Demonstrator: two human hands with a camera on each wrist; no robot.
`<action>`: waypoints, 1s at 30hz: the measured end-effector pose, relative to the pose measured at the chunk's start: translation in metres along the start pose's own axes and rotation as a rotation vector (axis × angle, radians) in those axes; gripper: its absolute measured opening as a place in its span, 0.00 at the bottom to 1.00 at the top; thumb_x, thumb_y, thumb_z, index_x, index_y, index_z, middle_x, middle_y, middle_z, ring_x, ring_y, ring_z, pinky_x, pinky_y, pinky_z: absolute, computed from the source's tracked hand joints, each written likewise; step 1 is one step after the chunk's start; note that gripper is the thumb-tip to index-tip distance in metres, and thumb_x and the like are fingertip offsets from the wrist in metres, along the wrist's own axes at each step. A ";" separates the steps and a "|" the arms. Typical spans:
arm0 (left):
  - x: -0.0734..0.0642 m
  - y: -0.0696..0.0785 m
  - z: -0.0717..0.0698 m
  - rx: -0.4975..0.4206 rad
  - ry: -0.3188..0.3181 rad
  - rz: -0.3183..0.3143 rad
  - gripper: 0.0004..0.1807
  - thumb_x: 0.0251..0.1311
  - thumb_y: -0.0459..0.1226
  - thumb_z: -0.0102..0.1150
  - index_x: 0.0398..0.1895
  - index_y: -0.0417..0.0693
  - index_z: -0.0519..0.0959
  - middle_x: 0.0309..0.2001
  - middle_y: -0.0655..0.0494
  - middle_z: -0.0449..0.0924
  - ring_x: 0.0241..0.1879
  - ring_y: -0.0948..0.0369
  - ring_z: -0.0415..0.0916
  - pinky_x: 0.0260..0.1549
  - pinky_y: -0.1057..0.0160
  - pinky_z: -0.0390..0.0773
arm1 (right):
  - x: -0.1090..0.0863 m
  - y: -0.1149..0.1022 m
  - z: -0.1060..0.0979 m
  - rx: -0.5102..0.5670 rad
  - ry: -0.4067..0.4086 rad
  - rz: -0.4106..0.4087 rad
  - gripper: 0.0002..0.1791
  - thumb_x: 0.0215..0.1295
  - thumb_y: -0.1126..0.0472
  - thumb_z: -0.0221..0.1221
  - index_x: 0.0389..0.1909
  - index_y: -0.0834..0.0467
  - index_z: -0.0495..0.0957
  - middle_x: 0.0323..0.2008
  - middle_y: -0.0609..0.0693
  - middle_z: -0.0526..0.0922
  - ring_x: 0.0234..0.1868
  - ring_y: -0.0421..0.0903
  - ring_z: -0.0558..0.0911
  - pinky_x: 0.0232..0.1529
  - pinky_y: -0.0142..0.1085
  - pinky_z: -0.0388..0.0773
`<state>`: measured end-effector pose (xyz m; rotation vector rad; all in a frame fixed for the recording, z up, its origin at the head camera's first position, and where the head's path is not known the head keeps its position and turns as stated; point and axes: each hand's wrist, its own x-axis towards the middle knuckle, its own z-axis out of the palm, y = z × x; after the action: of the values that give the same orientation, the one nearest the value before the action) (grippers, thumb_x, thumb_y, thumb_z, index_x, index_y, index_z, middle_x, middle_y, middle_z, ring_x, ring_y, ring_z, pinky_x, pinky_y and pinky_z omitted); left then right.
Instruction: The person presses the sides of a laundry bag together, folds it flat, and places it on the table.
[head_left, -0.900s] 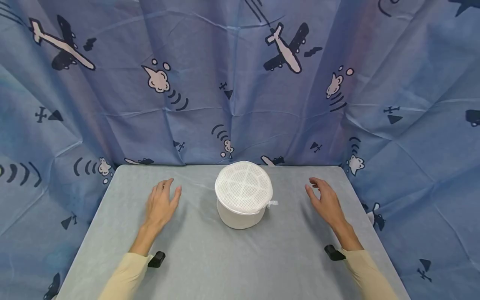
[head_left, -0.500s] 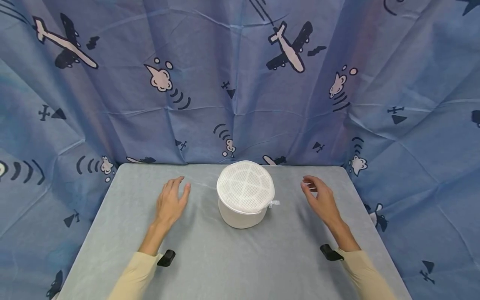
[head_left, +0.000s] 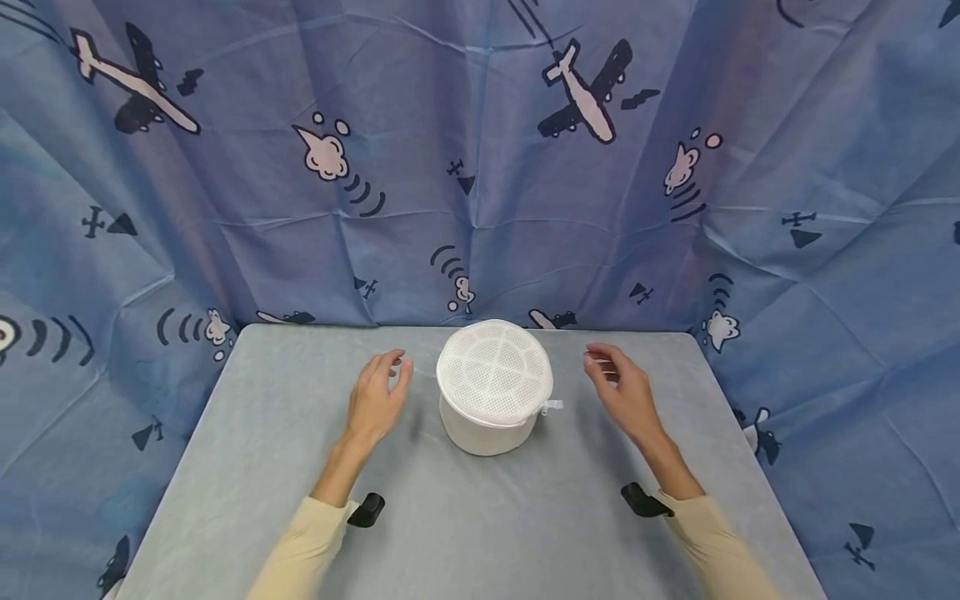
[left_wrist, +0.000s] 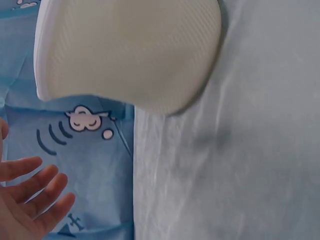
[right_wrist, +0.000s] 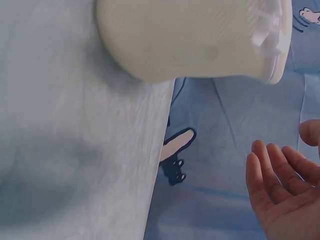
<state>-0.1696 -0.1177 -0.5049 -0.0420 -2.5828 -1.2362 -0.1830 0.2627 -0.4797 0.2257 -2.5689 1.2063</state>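
Note:
A round white mesh laundry bag (head_left: 493,375) stands upright on the table, its lid on top and a zipper pull (head_left: 552,405) at its right side. To its left is my left hand (head_left: 377,400), fingers loosely bent, apart from the bag. My right hand (head_left: 624,390) hovers on the other side, also relaxed and holding nothing. In the left wrist view the bag's side wall (left_wrist: 135,55) fills the top, with the left fingers (left_wrist: 42,185) spread below. The right wrist view has the bag's wall (right_wrist: 190,40) above and the relaxed right fingers (right_wrist: 272,170) lower right.
A pale grey cloth covers the table (head_left: 480,533). Behind and around the table hangs a blue curtain (head_left: 390,100) with printed planes. A black wrist camera (head_left: 366,510) sits on the left wrist, another black camera (head_left: 645,500) on the right.
Both hands have moved inward toward the bag, the left one farther to the right and the right one a little to the left. The bag stays in place on the table.

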 end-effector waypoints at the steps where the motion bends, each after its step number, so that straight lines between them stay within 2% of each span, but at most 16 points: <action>1: 0.000 0.002 0.001 -0.012 -0.001 -0.004 0.24 0.77 0.50 0.50 0.61 0.43 0.80 0.52 0.47 0.82 0.49 0.50 0.79 0.47 0.48 0.78 | 0.000 -0.002 0.001 0.015 -0.004 0.003 0.17 0.77 0.58 0.59 0.60 0.61 0.78 0.51 0.57 0.85 0.47 0.51 0.85 0.44 0.21 0.73; 11: 0.001 0.019 0.013 -0.094 0.016 0.012 0.22 0.77 0.46 0.51 0.59 0.39 0.81 0.50 0.48 0.83 0.45 0.52 0.81 0.44 0.52 0.80 | 0.003 -0.016 0.014 0.096 -0.028 0.016 0.17 0.77 0.56 0.59 0.60 0.59 0.79 0.50 0.54 0.85 0.44 0.45 0.85 0.43 0.23 0.77; 21: 0.001 0.029 0.025 -0.202 0.009 -0.002 0.19 0.76 0.41 0.53 0.57 0.36 0.82 0.46 0.45 0.83 0.41 0.52 0.81 0.40 0.54 0.82 | 0.004 -0.029 0.022 0.168 -0.083 0.028 0.18 0.76 0.61 0.59 0.62 0.63 0.77 0.53 0.62 0.84 0.48 0.55 0.85 0.44 0.25 0.78; 24: 0.000 0.031 0.029 -0.222 0.012 -0.004 0.19 0.74 0.40 0.55 0.57 0.35 0.81 0.45 0.46 0.83 0.39 0.53 0.80 0.40 0.56 0.81 | 0.004 -0.031 0.025 0.156 -0.113 0.052 0.20 0.76 0.60 0.60 0.64 0.62 0.76 0.56 0.61 0.83 0.51 0.55 0.84 0.47 0.30 0.78; 30: -0.001 0.034 0.035 -0.237 0.007 -0.014 0.18 0.71 0.39 0.60 0.57 0.35 0.81 0.44 0.47 0.83 0.35 0.56 0.80 0.37 0.59 0.81 | 0.004 -0.031 0.032 0.136 -0.170 0.101 0.25 0.75 0.53 0.62 0.67 0.58 0.73 0.60 0.57 0.81 0.55 0.53 0.82 0.54 0.48 0.79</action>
<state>-0.1723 -0.0698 -0.5001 -0.0660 -2.4213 -1.5376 -0.1851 0.2187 -0.4752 0.2399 -2.6721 1.4600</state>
